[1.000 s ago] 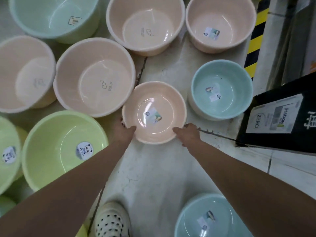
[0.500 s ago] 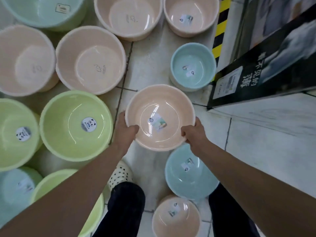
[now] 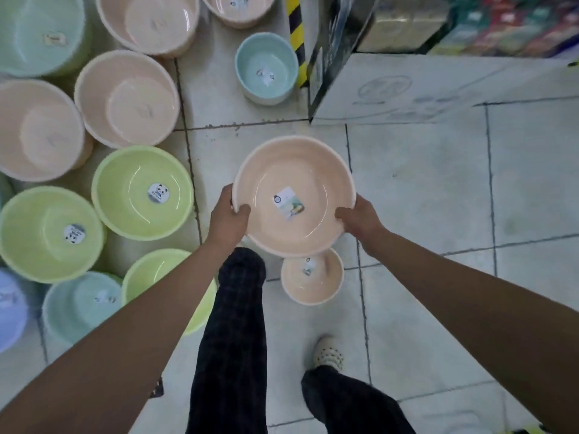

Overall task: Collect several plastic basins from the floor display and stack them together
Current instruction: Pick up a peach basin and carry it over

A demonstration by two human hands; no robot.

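I hold a peach basin with a label inside, lifted off the floor in the middle of the view. My left hand grips its left rim, thumb curled inside. On the right rim my right hand grips the same way. Directly below it on the floor sits a smaller peach basin, partly hidden by the held one. A small teal basin stands further back.
Large peach basins, green basins and teal basins crowd the floor at left. A black and white carton and a yellow-black striped post stand at back right. My legs and a white shoe are below.
I lifted the peach basin off the floor and carried it back and to the right. The view swung right; the teal basin that lay under it is out of sight.
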